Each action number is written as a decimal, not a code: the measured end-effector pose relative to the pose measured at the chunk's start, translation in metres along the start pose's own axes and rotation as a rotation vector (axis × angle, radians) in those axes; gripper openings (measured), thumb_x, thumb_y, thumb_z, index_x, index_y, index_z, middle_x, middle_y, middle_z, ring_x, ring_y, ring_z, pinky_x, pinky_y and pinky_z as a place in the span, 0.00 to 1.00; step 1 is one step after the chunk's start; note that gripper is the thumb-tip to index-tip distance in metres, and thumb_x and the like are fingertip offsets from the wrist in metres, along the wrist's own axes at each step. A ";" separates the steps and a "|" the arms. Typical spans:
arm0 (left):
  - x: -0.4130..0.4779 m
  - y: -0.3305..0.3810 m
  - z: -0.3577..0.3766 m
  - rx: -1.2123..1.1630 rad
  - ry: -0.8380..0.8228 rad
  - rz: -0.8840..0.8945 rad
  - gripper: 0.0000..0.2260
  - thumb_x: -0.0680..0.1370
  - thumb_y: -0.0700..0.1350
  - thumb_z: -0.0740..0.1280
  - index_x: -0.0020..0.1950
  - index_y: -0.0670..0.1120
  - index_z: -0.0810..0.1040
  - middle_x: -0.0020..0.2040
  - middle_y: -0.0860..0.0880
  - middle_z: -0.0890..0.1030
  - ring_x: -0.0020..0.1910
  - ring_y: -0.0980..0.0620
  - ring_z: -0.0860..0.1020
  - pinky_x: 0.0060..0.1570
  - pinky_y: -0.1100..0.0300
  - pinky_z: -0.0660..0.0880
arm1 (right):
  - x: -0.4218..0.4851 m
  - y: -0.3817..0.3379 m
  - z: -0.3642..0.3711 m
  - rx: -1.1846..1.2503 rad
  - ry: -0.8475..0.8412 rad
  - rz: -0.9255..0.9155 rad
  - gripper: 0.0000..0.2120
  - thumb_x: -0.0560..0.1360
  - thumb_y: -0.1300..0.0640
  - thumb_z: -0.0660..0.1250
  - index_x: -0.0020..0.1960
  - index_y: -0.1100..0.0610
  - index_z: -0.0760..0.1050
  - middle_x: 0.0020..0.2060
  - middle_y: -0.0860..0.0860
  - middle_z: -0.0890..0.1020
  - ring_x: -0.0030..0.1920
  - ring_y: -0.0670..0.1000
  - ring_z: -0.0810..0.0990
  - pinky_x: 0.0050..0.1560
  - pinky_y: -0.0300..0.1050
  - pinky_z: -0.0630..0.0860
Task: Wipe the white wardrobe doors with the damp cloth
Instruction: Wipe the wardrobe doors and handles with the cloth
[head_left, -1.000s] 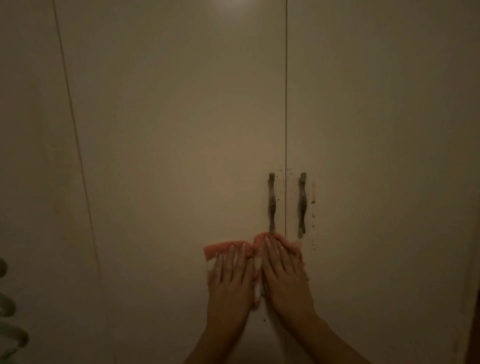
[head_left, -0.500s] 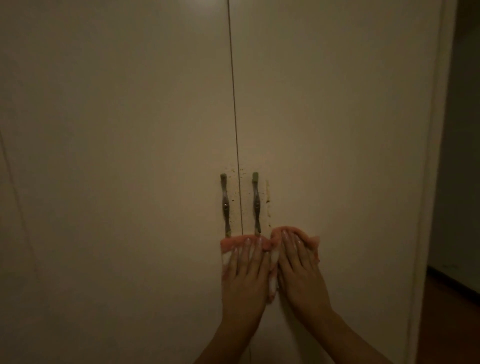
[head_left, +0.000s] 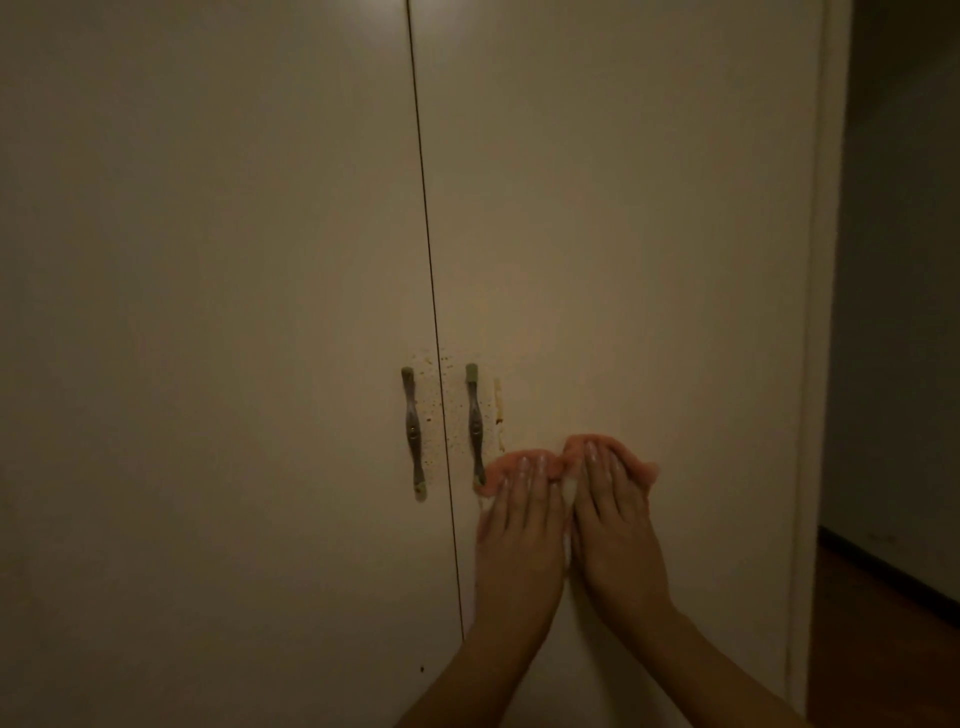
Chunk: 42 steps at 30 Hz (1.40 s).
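Note:
Two white wardrobe doors fill the view, the left door (head_left: 218, 312) and the right door (head_left: 623, 234), split by a dark vertical gap. A pink cloth (head_left: 631, 460) lies flat on the right door, just right of its handle (head_left: 474, 426). My left hand (head_left: 522, 535) and my right hand (head_left: 615, 530) press it side by side with straight fingers pointing up. Most of the cloth is hidden under the hands. Brown specks and a stain streak (head_left: 498, 410) mark the doors around the handles.
The left door's metal handle (head_left: 414, 431) stands left of the gap. The wardrobe's right edge (head_left: 826, 312) borders a dark passage with a wooden floor (head_left: 893, 649) at the lower right.
Both hands slid the cloth to the right, from below the handles across the door gap onto the right door. The view also turned right, showing the wardrobe's edge.

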<state>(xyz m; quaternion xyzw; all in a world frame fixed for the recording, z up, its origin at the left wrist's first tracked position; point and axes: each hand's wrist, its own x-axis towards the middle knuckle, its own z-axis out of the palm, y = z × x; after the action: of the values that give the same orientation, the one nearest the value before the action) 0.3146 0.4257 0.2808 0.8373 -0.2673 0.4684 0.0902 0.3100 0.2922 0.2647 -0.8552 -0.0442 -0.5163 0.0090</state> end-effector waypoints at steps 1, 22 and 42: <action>0.008 0.001 -0.002 0.000 0.002 -0.007 0.35 0.75 0.48 0.53 0.78 0.44 0.41 0.76 0.43 0.57 0.76 0.46 0.55 0.73 0.47 0.56 | 0.008 0.002 -0.003 0.002 0.012 0.005 0.30 0.78 0.57 0.56 0.78 0.63 0.56 0.78 0.59 0.55 0.78 0.61 0.55 0.76 0.57 0.54; 0.157 -0.011 -0.068 0.186 0.162 -0.052 0.27 0.78 0.42 0.45 0.77 0.40 0.54 0.77 0.36 0.57 0.76 0.37 0.54 0.74 0.44 0.52 | 0.166 -0.005 -0.068 0.067 0.079 0.101 0.32 0.82 0.57 0.59 0.81 0.59 0.47 0.80 0.56 0.51 0.80 0.56 0.48 0.77 0.58 0.53; 0.007 0.018 0.002 -0.050 -0.122 -0.112 0.28 0.77 0.44 0.52 0.77 0.41 0.54 0.78 0.36 0.49 0.76 0.37 0.56 0.69 0.40 0.64 | 0.004 0.002 -0.004 0.060 0.055 0.001 0.38 0.75 0.57 0.54 0.81 0.57 0.41 0.80 0.55 0.48 0.76 0.61 0.60 0.71 0.60 0.60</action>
<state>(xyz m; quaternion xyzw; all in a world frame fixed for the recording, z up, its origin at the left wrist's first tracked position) 0.3097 0.4076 0.2842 0.8753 -0.2366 0.4042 0.1205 0.3084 0.2905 0.2700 -0.8402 -0.0589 -0.5379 0.0361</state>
